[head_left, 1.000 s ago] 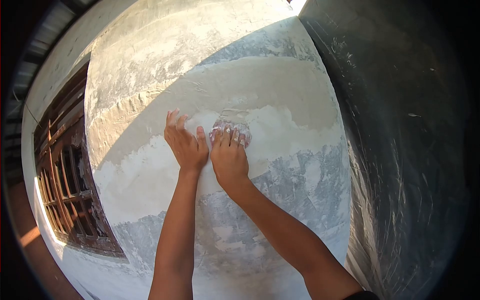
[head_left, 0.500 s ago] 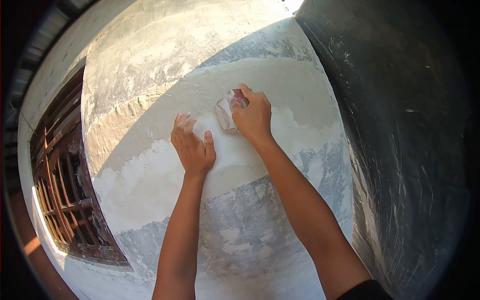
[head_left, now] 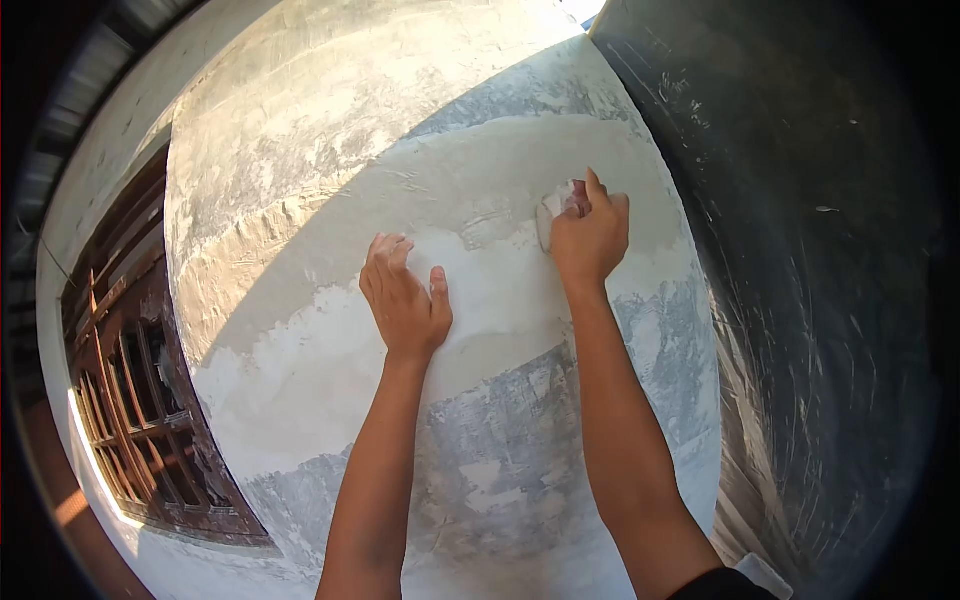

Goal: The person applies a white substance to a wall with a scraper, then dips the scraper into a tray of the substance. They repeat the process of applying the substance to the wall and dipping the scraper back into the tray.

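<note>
My right hand (head_left: 590, 235) is closed around a dusty, whitish sanding block (head_left: 548, 215) with a dark red part showing between the fingers. The block lies against the plastered wall (head_left: 500, 375), on the upper edge of a white, smoother band; its far side is hidden by the hand. To the left, my left hand (head_left: 405, 300) rests on the white band with thumb apart and fingers slightly bent, holding nothing. Pale dust marks its fingertips. A rough grey streak (head_left: 485, 230) shows on the wall between the hands.
A brown wooden window frame with bars (head_left: 150, 420) is set in the wall at left. A dark sheet (head_left: 820, 250) hangs along the right side. Sunlight falls across the wall's upper left. A small whitish object (head_left: 765, 575) shows beside my right sleeve.
My right hand has slid to the right along the wall with the sanding block. My left hand appears slightly further right and lower in view, still resting on the wall.
</note>
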